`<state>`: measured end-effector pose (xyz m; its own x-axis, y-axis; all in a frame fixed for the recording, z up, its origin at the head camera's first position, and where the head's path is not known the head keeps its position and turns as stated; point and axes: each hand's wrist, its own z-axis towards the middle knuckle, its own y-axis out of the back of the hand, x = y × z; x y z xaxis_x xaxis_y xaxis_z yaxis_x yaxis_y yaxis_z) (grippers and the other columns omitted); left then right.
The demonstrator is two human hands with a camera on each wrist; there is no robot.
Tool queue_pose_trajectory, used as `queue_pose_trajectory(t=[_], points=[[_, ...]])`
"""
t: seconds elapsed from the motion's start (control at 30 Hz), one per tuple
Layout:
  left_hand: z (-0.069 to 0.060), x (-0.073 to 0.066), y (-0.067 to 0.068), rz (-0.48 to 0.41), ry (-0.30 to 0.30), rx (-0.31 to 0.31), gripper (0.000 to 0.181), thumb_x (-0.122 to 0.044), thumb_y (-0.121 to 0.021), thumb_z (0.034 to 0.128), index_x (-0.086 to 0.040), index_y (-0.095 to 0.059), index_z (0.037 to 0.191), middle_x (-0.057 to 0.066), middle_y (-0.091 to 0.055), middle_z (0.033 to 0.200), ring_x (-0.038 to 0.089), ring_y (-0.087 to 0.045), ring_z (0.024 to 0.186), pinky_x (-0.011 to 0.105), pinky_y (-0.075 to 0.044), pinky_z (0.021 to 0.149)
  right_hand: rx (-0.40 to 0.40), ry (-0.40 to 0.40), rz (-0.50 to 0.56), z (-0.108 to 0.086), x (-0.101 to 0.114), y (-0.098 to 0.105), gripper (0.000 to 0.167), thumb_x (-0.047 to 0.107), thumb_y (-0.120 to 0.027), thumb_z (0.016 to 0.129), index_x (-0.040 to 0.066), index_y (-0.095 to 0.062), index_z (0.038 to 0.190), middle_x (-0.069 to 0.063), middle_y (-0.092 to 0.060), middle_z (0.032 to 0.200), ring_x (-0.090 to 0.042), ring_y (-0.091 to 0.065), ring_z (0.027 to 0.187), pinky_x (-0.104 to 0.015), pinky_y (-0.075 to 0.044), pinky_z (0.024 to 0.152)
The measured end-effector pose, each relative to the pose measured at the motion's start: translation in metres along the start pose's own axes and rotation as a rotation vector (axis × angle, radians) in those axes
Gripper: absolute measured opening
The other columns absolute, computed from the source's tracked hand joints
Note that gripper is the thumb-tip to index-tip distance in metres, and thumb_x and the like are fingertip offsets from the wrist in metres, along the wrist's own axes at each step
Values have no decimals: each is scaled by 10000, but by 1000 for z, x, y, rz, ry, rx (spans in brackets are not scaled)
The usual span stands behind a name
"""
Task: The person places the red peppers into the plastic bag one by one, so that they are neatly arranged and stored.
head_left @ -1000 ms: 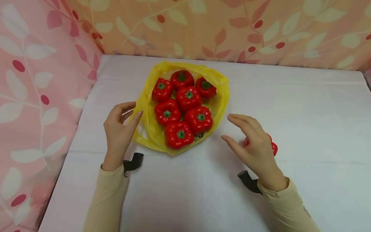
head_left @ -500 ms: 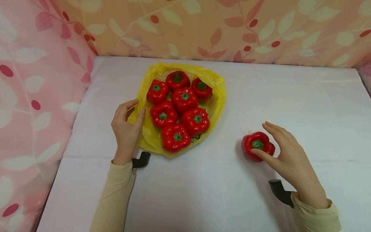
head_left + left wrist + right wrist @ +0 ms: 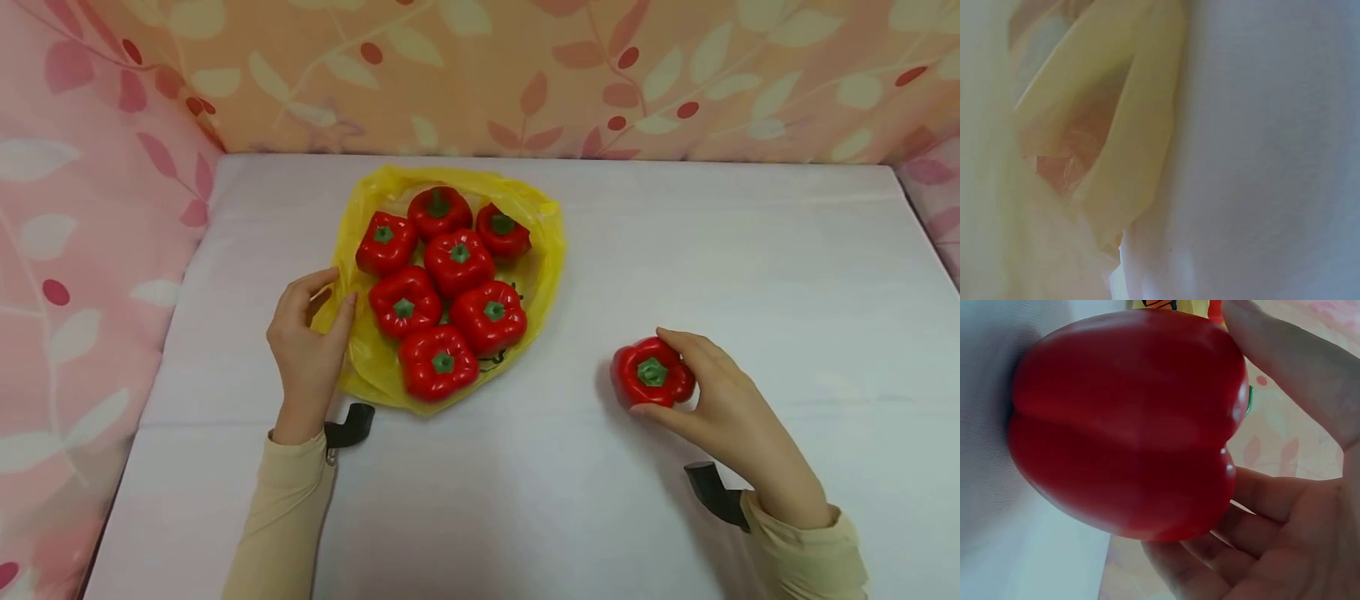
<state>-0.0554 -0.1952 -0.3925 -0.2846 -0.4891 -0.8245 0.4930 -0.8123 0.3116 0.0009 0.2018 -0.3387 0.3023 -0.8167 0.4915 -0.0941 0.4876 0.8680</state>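
Note:
On the white tabletop, a red bell pepper [image 3: 649, 373] with a green stem stands apart from the others. My right hand [image 3: 738, 417] grips it, fingers on the far side and thumb on the near side. Close up in the right wrist view, the bell pepper [image 3: 1129, 425] still touches the white surface. A yellow plastic bag [image 3: 545, 275] lies spread open, with several red bell peppers [image 3: 438, 362] in it, stems up. At the bag's left edge is my left hand [image 3: 307, 354], thumb and fingers apart. Bag folds [image 3: 1141, 144] fill much of the left wrist view.
A patterned pink cloth wall [image 3: 67, 250] borders the table's left side, and an orange one [image 3: 525, 75] its back. A black curved camera mount [image 3: 350, 427] sits at the left wrist, another mount [image 3: 716, 496] at the right.
My right hand has moved right, away from beside the bag, and closed round the lone bell pepper. My left hand stays by the bag's left edge. The head view has shifted slightly.

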Motion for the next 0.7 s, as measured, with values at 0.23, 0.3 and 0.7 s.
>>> queue_pose_trajectory(t=[0.23,0.3,0.7], points=[[0,3,1,7,-7,7,272,7,-691,830,92,-628,1081,164,-630,1072,220,-595,1042,246,-506,909,-39,16,-9,0,0,-2,792,101,-877,616,-37,-490,1293,-191,-520,1244,-357,-488,1120,-577,-510,793],[0,2,1,1,-4,9,271,8,-692,829,90,-631,1080,167,-630,1072,227,-593,1043,250,-506,909,-60,32,-16,1,0,-2,793,90,-884,600,-34,-500,1283,-183,-529,1232,-348,-498,1107,-563,-521,778],[0,1,1,-14,44,11,281,35,-696,817,99,-631,1083,195,-622,1093,246,-585,1053,310,-510,918,-198,154,38,19,9,2,830,48,-900,549,-15,-527,1288,-125,-564,1226,-265,-533,1085,13,-329,883]])
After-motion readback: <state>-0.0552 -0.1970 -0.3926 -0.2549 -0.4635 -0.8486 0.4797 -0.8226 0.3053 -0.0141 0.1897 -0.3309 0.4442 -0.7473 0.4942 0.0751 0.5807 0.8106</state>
